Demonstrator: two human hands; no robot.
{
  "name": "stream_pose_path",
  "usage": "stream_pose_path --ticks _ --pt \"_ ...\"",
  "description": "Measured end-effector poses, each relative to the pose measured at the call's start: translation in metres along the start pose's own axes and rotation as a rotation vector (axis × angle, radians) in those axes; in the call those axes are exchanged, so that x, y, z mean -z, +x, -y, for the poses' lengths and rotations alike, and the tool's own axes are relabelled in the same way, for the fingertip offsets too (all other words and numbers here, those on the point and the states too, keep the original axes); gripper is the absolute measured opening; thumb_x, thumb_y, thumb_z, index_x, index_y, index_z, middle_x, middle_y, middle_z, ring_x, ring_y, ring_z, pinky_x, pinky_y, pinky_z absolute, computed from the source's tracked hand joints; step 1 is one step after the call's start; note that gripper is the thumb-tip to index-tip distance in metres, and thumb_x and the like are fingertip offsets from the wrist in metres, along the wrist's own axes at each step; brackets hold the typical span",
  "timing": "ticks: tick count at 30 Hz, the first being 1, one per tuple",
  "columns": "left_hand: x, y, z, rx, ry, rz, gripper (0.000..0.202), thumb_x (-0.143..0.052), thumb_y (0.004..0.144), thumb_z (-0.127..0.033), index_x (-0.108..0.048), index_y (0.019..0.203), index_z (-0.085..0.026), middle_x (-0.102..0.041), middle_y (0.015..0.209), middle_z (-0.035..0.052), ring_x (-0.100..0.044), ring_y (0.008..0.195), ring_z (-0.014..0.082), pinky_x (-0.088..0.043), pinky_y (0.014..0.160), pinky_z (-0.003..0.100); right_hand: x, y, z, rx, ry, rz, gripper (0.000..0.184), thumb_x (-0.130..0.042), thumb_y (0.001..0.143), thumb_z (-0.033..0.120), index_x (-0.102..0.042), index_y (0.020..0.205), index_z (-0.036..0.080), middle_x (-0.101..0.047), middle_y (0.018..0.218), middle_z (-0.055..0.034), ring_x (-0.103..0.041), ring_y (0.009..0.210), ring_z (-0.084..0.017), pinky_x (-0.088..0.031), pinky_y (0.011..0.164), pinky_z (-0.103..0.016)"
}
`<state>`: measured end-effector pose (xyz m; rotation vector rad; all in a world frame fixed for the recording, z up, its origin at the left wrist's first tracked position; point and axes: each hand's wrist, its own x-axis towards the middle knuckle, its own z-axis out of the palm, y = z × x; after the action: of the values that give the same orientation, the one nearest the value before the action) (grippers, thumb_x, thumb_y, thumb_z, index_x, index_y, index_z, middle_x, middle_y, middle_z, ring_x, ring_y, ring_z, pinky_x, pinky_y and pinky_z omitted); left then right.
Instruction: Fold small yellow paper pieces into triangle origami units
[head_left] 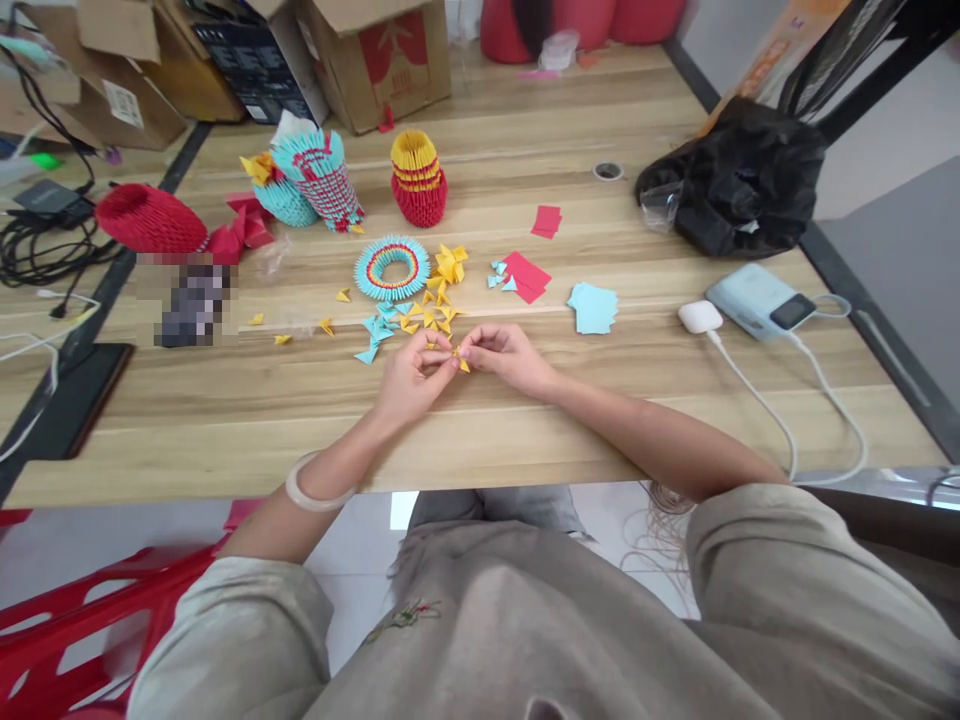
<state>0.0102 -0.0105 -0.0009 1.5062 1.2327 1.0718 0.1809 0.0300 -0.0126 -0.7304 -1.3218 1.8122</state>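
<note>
My left hand (414, 378) and my right hand (510, 358) meet near the front of the table, both pinching small yellow folded paper pieces (463, 364). How the pieces fit together is hidden by the fingers. Just beyond my hands lie several loose yellow paper triangles (442, 298) and light-blue paper triangles (382, 326). Behind these rests a ring of folded paper (391, 268), light blue outside with red and yellow rows inside. A cluster of yellow pieces (451, 263) sits at its right. Red paper sheets (528, 277) and light-blue paper sheets (594, 308) lie to the right.
A red and yellow paper vase (418, 180), a light-blue and red one (319, 175) and a red one (150, 218) stand farther back. Cardboard boxes (382, 65) line the rear. At right are a black plastic bag (739, 180), a power bank (757, 298) and white cables.
</note>
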Motion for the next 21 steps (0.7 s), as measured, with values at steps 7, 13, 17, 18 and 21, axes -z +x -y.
stream_pose_path --ticks 7,13,17,18,21 --pt "-0.001 0.003 -0.011 0.05 -0.218 0.018 0.045 -0.08 0.069 -0.049 -0.054 0.086 -0.017 -0.074 0.069 0.0031 -0.074 0.069 0.0184 -0.057 0.069 0.026 0.003 0.0 -0.003 0.007 0.124 -0.035 0.038 -0.087 0.059 0.044 -0.065 0.07 0.015 -0.065 0.063 0.0031 -0.054 0.057 -0.007 -0.039 0.056 -0.022" --pt "0.005 -0.029 -0.03 -0.058 -0.223 0.091 0.015 -0.057 0.082 -0.028 -0.064 0.078 -0.015 -0.072 0.071 0.0047 -0.067 0.059 0.0145 -0.053 0.062 0.027 0.007 -0.001 0.004 -0.015 0.267 -0.045 0.037 -0.089 0.057 0.039 -0.061 0.067 0.016 -0.066 0.066 0.0024 -0.061 0.066 -0.008 -0.044 0.06 -0.019" --pt "0.014 -0.093 -0.034 -0.156 0.016 -0.039 0.031 -0.05 0.087 -0.025 -0.056 0.058 -0.018 -0.06 0.051 0.0003 -0.055 0.049 0.0122 -0.044 0.051 0.024 0.01 -0.003 0.005 -0.036 0.301 -0.008 0.035 -0.088 0.058 0.034 -0.06 0.068 0.016 -0.067 0.065 0.0015 -0.062 0.065 -0.007 -0.047 0.059 -0.017" --pt "0.017 -0.113 -0.033 -0.144 0.097 -0.038 0.031 -0.05 0.09 -0.026 -0.062 0.063 -0.017 -0.066 0.057 0.0015 -0.06 0.053 0.0129 -0.047 0.054 0.024 0.01 -0.003 0.005 -0.049 0.309 -0.001 0.035 -0.088 0.058 0.033 -0.06 0.069 0.015 -0.068 0.066 0.0009 -0.063 0.064 -0.007 -0.048 0.059 -0.016" --pt "0.026 -0.171 -0.019 0.015 0.291 -0.082 0.022 -0.056 0.09 -0.03 -0.074 0.085 -0.018 -0.077 0.077 0.003 -0.071 0.066 0.0162 -0.056 0.07 0.026 0.01 -0.004 0.005 -0.068 0.332 -0.023 0.037 -0.089 0.057 0.03 -0.059 0.073 0.016 -0.07 0.066 0.0015 -0.064 0.061 -0.006 -0.05 0.056 -0.015"
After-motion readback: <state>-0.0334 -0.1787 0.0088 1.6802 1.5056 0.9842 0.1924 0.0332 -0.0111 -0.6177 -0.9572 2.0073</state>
